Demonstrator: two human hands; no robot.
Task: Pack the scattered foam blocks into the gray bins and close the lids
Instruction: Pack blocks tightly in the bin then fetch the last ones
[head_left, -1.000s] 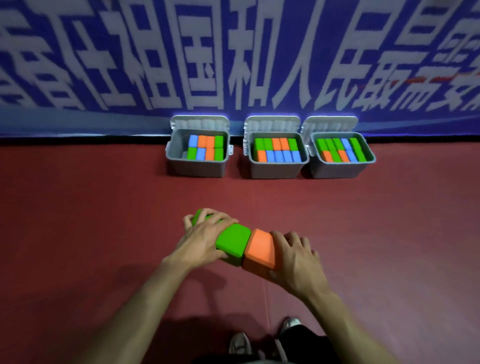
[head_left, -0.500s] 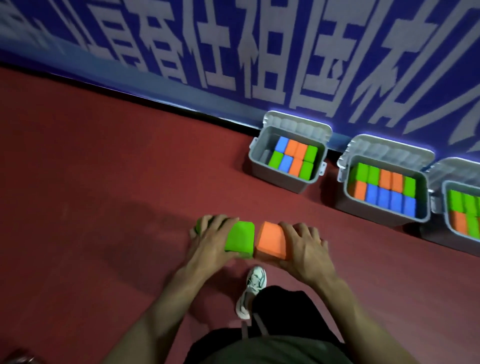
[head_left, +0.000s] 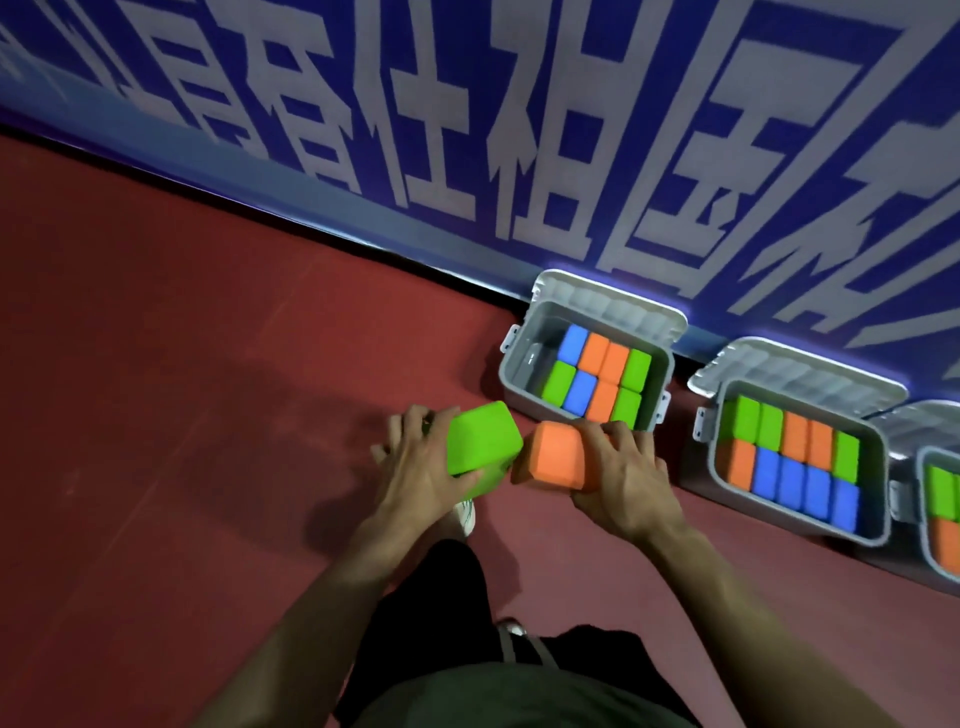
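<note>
My left hand (head_left: 415, 465) grips a green foam block (head_left: 483, 441) held in the air in front of me. My right hand (head_left: 623, 475) grips an orange foam block (head_left: 553, 460) beside it, the two blocks almost touching. Just beyond them stands the nearest gray bin (head_left: 524, 374), lid open, partly filled with blue, orange and green blocks and with bare floor on its left side. A second gray bin (head_left: 878, 467) to the right holds a fuller layer of blocks. A third bin (head_left: 930, 462) shows at the right edge.
The bins stand in a row on red flooring against a blue banner wall (head_left: 467, 130) with large white characters. My shoes (head_left: 465, 512) and dark trousers show below my hands. Red floor (head_left: 182, 389) stretches out to the left.
The view has swung left and closer to the bins. Both hands have carried the blocks forward, up to the front of the nearest bin, and the green block has tilted upward.
</note>
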